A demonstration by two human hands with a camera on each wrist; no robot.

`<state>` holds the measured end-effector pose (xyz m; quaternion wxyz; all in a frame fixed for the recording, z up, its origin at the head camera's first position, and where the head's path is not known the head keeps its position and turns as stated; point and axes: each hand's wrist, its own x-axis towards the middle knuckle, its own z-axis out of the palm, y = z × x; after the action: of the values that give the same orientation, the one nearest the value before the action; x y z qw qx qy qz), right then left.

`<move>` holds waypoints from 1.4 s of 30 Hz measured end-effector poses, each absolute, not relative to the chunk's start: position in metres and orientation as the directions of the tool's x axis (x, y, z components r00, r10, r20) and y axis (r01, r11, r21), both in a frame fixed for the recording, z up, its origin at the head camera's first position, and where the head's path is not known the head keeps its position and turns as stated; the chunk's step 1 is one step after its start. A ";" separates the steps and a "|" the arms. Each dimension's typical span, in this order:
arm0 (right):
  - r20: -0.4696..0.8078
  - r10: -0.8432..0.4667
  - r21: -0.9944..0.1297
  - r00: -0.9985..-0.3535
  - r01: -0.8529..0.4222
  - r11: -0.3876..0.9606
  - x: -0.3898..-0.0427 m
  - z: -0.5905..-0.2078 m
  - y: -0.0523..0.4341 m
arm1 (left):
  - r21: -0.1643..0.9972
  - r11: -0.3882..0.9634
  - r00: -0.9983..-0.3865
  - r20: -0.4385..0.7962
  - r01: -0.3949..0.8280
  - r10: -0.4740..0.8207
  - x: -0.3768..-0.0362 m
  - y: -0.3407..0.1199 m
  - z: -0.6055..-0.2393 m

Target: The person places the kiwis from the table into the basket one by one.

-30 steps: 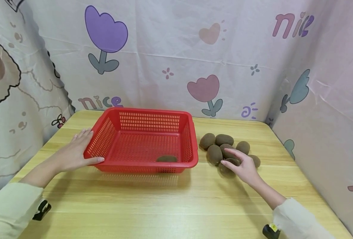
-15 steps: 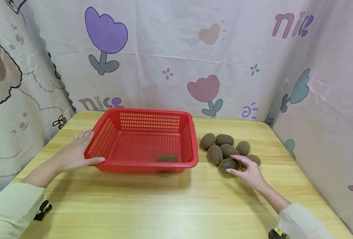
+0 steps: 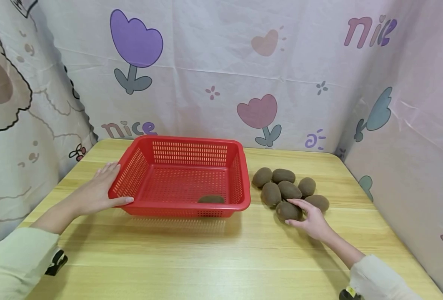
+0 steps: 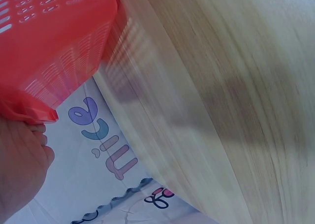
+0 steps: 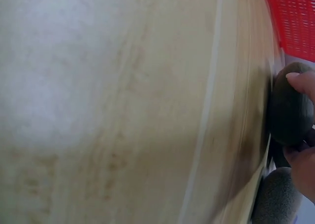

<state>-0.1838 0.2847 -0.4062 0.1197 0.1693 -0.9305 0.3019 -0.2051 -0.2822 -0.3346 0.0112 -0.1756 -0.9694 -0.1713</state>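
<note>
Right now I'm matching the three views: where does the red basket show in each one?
Head: red basket at centre-left on the table, left hand on its left rim.
Left wrist: top-left corner, seen from below.
Right wrist: top-right corner.
Shared landmark: the wooden table.

Head cam looks fwd and down over the table (image 3: 221, 250), both hands in frame. Left wrist cam sits low, close under the left hand (image 4: 19, 170), seeing the red basket (image 4: 54, 42) beside it. Right wrist cam hugs the tabletop, right hand (image 5: 302, 125) on a kiwi (image 5: 290, 111); basket shared too.
</note>
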 end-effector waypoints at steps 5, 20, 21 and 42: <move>0.295 -0.287 -0.541 -0.911 -0.407 0.736 -0.183 -0.407 0.287 | 0.327 0.882 -0.939 0.079 0.341 0.334 -0.205 -0.282 -0.334; 0.287 -0.219 -0.610 -0.933 -0.354 0.709 -0.183 -0.395 0.283 | 0.329 0.881 -0.939 0.082 0.341 0.333 -0.204 -0.281 -0.333; 0.301 -0.224 -0.613 -0.927 -0.368 0.699 -0.183 -0.394 0.283 | 0.329 0.881 -0.939 0.082 0.341 0.333 -0.204 -0.281 -0.333; 0.357 -0.276 -0.585 -0.893 -0.444 0.679 -0.208 -0.320 0.232 | 0.307 0.890 -0.941 0.073 0.336 0.330 -0.203 -0.282 -0.335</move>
<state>-0.2082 0.2320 -0.3198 0.1204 0.1980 -0.9082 0.3485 -0.2031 -0.2821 -0.3351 0.0093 -0.1715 -0.9721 -0.1597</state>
